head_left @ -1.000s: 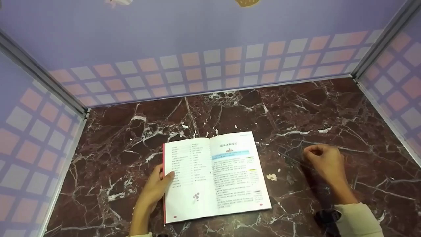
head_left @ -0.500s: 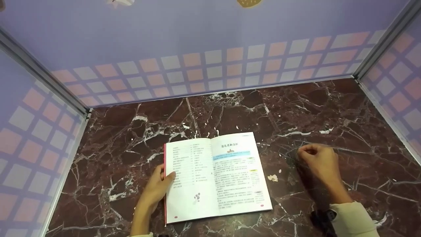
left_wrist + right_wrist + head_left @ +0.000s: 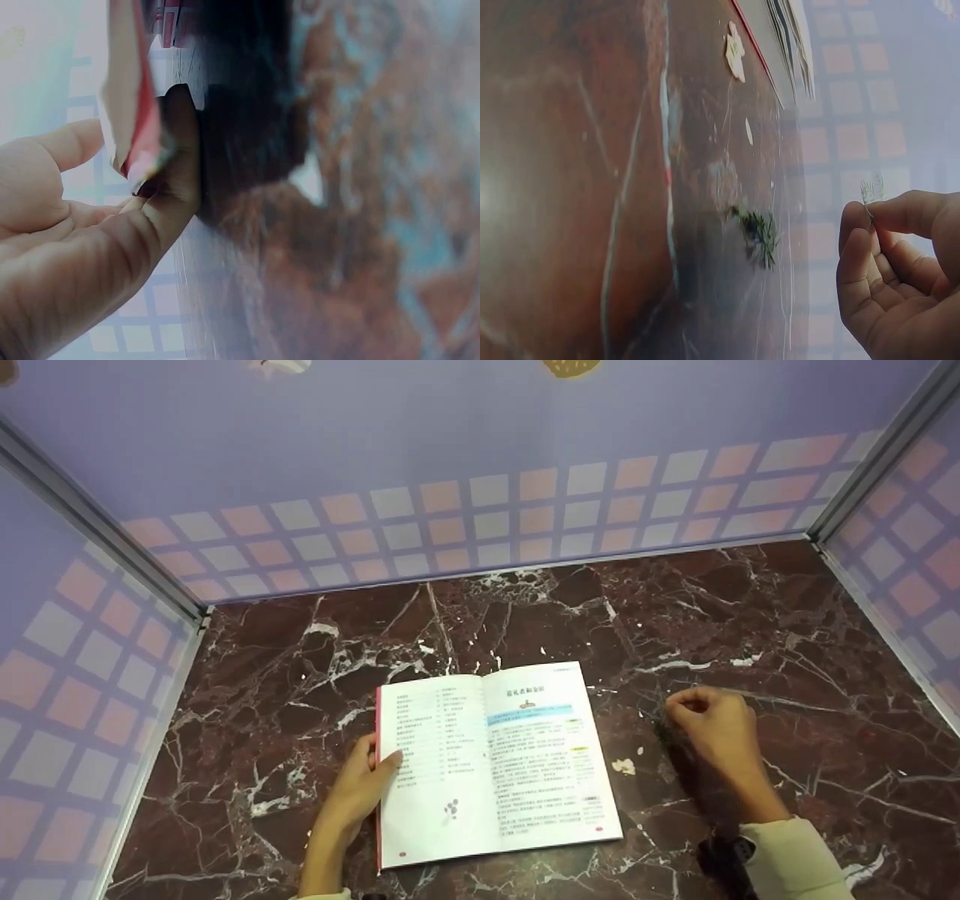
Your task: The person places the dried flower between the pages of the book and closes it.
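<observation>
Marble [image 3: 712, 607] is overlain by an open book [image 3: 457, 780], gripped at its left edge by the left hand [image 3: 355, 787]; to its right, a feathery sprig [image 3: 870, 199] is pinched between fingertips by the right hand [image 3: 716, 729].

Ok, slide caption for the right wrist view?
Right hand pinches a feathery greenish sprig; a dark-green needle-leaved clump lies on the brown marbled table.

1. Right page [image 3: 555, 791] of the open book [image 3: 491, 769]: Chinese heading [image 3: 525, 691], apparently "巡礼者和金匠".
2. Below it, blue band [image 3: 530, 714], body text [image 3: 529, 780] and margin notes [image 3: 580, 765]: Chinese print, too small to read.
3. Left page [image 3: 420, 817]: printed lines [image 3: 420, 742], illegible.
4. Red marks [image 3: 599, 829] in both bottom corners: illegible.
</observation>
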A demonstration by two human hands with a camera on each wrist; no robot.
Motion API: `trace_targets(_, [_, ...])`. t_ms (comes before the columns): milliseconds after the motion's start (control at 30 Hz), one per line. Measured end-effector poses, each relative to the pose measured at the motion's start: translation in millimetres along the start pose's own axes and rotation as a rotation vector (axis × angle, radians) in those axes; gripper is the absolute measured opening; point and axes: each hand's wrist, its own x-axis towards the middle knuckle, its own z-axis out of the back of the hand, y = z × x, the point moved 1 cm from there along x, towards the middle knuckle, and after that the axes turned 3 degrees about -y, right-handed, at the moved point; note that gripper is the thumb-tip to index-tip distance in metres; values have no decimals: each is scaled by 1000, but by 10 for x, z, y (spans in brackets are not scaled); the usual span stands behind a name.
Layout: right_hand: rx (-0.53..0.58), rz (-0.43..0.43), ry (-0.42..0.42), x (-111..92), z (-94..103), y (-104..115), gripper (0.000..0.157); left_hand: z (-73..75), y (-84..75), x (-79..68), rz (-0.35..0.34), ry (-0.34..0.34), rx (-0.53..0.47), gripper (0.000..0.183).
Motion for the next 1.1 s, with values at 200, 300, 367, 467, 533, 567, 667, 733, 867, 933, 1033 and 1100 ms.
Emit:
trace_targets(200, [0,5,6,-17,-55,53,8,4,4,-2,-11,9,1,51])
trace_targets(300, [2,-4,24,-24,-70,73,9,-1,7,3,-10,6,-11,50])
trace_targets(367, [-1,-8,32,-25,-78,86,10,-4,10,5,-10,1,-13,50])
trace_targets(467, [1,-17,45,-24,-89,107,9,-4,12,3,-9,-3,-15,49])
trace_targets(533, [6,-25,57,-21,-98,122,9,-5,12,0,-7,-5,-17,49])
trace_targets(567, [12,-31,64,-21,-104,129,9,-5,12,-1,-6,-5,-18,48])
trace_targets(667, [28,-45,79,-22,-124,149,9,-9,5,-5,-2,-5,-17,49])
trace_targets(733, [35,-46,82,-25,-142,163,9,-11,3,-6,1,-4,-16,49])
trace_targets(867, [44,-34,80,-36,-188,189,9,-13,2,-9,5,-6,-15,49])
trace_targets(933, [42,-20,76,-43,-213,201,8,-12,2,-9,7,-6,-11,49])
trace_targets(1033, [37,-2,71,-55,-244,223,6,-11,1,-10,10,-5,1,50])
trace_targets(1100, [39,10,73,-63,-264,241,6,-10,-1,-11,13,-4,7,51])
